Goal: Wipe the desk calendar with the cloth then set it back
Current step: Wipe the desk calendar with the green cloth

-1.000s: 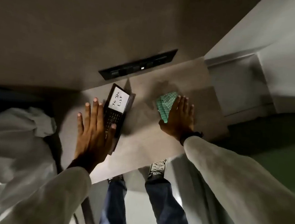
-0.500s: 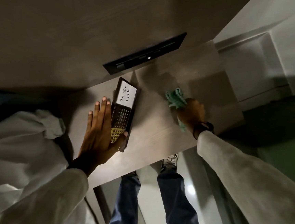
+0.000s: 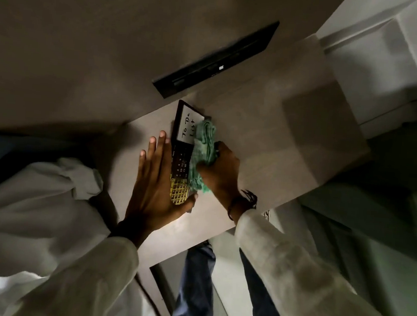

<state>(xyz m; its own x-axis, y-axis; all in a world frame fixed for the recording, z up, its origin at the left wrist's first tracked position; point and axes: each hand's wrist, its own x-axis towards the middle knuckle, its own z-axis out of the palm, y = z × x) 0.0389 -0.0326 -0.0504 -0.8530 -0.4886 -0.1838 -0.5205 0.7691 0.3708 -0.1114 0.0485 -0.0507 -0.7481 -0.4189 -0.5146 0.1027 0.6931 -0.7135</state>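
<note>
Here, left hand [image 3: 156,178] flat, open grip steadying desk calendar [image 3: 183,140], right hand [image 3: 222,171] clutching cloth [image 3: 203,147] on its face.

The scene is dim and murky. A pale patch of light falls on the desk [image 3: 266,147] near its front edge, and soft shadows darken its right end. Wide-angle bending warps the edges (the sleeves [image 3: 317,288] balloon), and detail is grainy throughout.

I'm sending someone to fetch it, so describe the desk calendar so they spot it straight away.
On the brown desk, just below the black slot in the wall, lies the desk calendar, a dark flat board. It alone bears a white "To Do List" card, between the left hand and the green cloth.
</note>
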